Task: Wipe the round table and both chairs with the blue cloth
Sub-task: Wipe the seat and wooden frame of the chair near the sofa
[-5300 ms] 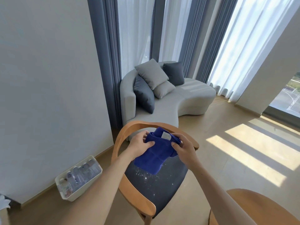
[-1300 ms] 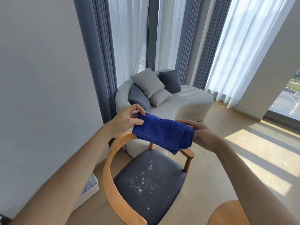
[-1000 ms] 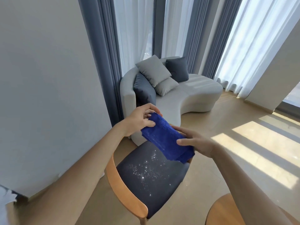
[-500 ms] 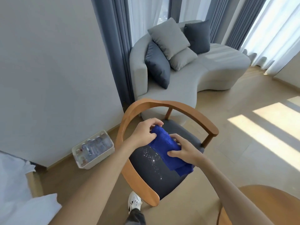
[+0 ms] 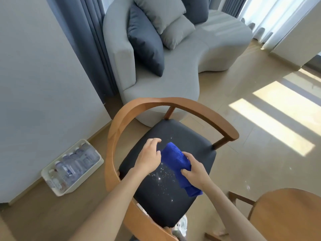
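The fingers (image 5: 186,171) of the right hand (image 5: 194,173) are curled round the folded blue cloth (image 5: 175,160), which lies on the dark seat of the wooden chair (image 5: 191,143) among white specks. The left hand (image 5: 149,159), loosely curled, touches the cloth's upper end. The round table (image 5: 286,214) edge shows lower right.
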### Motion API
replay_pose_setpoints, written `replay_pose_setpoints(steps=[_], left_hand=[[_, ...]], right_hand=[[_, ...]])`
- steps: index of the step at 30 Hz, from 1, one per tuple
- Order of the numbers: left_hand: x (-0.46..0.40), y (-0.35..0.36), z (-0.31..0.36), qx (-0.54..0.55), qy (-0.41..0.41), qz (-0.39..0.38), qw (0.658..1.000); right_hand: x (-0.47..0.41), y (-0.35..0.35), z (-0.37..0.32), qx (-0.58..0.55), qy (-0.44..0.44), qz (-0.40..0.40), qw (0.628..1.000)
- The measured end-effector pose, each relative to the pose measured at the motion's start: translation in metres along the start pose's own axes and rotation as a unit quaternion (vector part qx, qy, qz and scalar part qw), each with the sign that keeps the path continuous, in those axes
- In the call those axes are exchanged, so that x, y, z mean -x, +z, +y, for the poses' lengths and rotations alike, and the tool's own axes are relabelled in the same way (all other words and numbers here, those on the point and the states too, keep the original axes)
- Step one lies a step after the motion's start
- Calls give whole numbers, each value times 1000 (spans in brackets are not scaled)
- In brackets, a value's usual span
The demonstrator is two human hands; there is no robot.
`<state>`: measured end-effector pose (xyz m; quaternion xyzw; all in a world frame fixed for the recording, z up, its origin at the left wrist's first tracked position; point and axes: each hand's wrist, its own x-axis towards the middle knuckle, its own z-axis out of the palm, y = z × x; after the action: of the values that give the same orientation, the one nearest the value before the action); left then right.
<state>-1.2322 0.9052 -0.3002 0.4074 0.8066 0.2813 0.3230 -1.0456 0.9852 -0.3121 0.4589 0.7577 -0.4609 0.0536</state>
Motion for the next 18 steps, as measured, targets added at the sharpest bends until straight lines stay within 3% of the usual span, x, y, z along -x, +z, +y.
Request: replay_pose_setpoints(steps=[5, 9, 13, 16, 18], left_hand=[[-44, 25, -54, -68, -85, -65, 992], [-79, 51, -91, -107, -142, -98, 979], [-122, 80, -126, -134, -179, -107, 969], [-150, 100, -144, -171, -183, -88, 964], [-165, 112, -152, -194, -173, -67, 963]], right_hand=[[-52, 0, 45, 2, 62, 56, 996], [-110, -6, 77, 42, 63, 91, 993], [-183, -13, 97, 136, 12, 130, 982], [-230, -14, 103, 241, -47, 172, 954], [-255, -9, 108, 294, -71, 156, 940]])
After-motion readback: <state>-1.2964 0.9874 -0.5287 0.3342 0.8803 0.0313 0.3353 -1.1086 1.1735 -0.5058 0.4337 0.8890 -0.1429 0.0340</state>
